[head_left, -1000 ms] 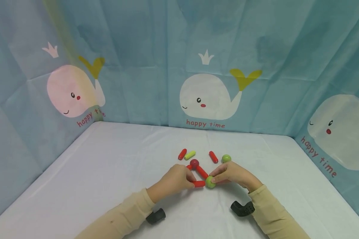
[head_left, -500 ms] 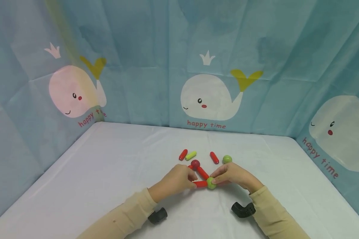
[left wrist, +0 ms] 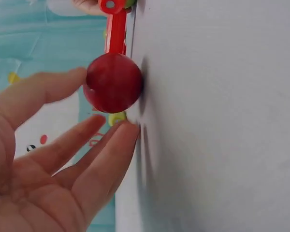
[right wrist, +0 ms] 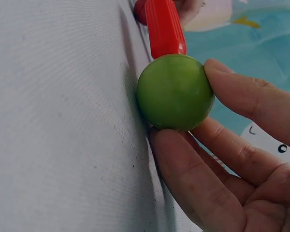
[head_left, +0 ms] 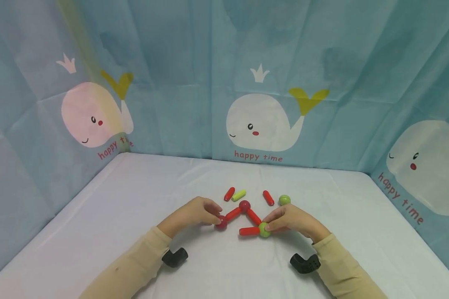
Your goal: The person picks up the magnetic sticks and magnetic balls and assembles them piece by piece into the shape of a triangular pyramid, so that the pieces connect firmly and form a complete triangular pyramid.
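Observation:
Red rods and balls form a zigzag on the white table. My left hand [head_left: 194, 214] is at its left end, by a dark red ball [left wrist: 113, 83]; the thumb touches it and the other fingers spread loosely below. From there a red rod [head_left: 233, 214] runs up to a second red ball [head_left: 244, 206], and another rod [head_left: 253, 216] slants down to a green ball [right wrist: 175, 93]. Thumb and fingers of my right hand [head_left: 297, 220] pinch that green ball. A red rod [head_left: 249, 231] sticks out left from it, and one more is partly hidden under the right hand.
Behind the zigzag lie a loose red rod [head_left: 229, 194], a lime-green rod [head_left: 239, 195], another red rod [head_left: 268, 198] and a green ball [head_left: 284, 200]. A blue curtain [head_left: 179, 104] with printed whales surrounds the white table [head_left: 134, 195].
My left hand has released the red rod, now joined to the green ball, and moved left to the red ball. My right hand keeps its pinch on the green ball.

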### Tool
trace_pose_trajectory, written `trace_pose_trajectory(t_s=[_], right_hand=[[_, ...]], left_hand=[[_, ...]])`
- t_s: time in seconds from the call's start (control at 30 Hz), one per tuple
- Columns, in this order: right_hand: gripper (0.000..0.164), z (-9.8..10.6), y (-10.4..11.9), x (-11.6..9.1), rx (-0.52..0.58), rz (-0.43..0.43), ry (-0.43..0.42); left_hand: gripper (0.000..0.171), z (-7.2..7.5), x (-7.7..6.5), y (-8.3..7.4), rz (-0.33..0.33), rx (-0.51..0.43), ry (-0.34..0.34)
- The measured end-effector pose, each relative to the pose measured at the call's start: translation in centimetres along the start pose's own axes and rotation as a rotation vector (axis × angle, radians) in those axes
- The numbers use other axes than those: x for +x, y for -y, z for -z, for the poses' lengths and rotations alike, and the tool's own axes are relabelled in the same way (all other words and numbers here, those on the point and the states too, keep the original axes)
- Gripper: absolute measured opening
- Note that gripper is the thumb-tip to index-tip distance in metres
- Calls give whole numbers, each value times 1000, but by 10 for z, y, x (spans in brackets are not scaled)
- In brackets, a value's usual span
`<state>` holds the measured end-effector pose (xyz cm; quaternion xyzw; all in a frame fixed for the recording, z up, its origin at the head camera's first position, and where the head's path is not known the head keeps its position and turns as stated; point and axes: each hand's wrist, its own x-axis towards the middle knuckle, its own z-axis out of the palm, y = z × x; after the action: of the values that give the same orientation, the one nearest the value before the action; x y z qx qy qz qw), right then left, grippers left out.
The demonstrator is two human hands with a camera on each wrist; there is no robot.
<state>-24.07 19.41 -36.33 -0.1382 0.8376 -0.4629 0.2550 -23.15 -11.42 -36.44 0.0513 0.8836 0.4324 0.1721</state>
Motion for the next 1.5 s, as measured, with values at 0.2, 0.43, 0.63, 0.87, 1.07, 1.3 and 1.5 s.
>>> trace_pose_trajectory(t_s=[0.2,0.43,0.63,0.87,1.07,1.3,1.5], right_hand=[[31,1,2,0,-10,5,10],[30,-3,4,-1,-44,3,-10],[29,-6,6,1,-63,2,-33],[28,-8,7,1,-76,2,-44],[28,-9,8,0,-70,-4,-56],[28,-12,8,0,-67,6,-65],[28,-14,7,1,-51,15,-62]], left_hand=[[29,-2,2,7,-14,-33,46],[27,-6,0,10,-50,-61,63],[26,-8,-1,9,-58,-68,60],[24,-11,0,8,-67,-65,66],[24,-13,-2,6,-66,-61,76],[22,-16,-4,5,-68,-83,82],[23,-17,-3,5,-71,-88,82]])
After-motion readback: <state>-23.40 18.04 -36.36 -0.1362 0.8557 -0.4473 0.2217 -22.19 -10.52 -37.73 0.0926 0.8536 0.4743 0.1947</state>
